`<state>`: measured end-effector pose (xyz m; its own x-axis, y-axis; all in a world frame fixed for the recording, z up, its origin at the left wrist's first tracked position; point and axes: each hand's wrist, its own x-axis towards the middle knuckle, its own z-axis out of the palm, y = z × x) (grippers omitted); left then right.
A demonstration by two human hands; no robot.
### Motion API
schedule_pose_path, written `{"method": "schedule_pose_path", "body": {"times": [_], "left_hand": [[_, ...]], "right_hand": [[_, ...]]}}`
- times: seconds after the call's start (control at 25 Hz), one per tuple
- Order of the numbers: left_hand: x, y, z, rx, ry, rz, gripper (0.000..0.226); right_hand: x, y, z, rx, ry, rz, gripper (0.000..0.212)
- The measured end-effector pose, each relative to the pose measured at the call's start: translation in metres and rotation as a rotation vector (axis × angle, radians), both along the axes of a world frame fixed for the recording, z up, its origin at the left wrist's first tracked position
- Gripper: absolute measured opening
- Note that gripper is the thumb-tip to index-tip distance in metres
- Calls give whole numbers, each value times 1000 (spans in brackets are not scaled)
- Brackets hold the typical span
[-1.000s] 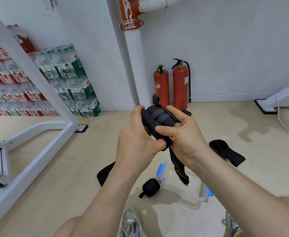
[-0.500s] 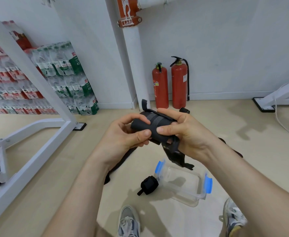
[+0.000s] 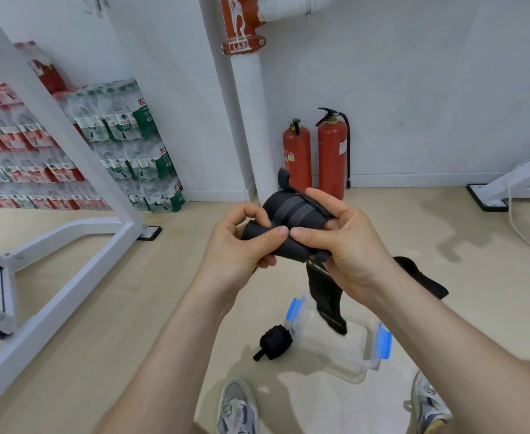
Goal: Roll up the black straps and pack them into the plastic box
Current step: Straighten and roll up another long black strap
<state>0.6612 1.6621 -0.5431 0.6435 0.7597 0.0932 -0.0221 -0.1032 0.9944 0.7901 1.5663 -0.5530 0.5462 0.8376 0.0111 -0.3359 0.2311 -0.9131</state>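
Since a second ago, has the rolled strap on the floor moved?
No. The rolled strap lies beside the plastic box's left end, just below its blue clip, as before.

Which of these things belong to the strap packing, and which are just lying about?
Job: half-rolled strap held by left hand and right hand, rolled strap on floor, loose strap on floor, plastic box.
Lying about: two fire extinguishers, bottled-water packs, white metal frame.
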Motion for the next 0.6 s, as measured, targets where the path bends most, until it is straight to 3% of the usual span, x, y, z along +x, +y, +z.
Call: {"method": "schedule_pose_path", "body": {"times": [0.16, 0.32, 0.6], "left_hand": [[5, 0, -1, -79, -12, 21, 21], [-8, 6, -2, -149, -55, -234, 27], [-11, 11, -2, -31, -86, -287, 30]], "right_hand": [[-1, -2, -1, 0, -5, 50, 72], [10, -3, 4, 10, 86, 54, 48], [11, -5, 4, 11, 215, 99, 62]]}}
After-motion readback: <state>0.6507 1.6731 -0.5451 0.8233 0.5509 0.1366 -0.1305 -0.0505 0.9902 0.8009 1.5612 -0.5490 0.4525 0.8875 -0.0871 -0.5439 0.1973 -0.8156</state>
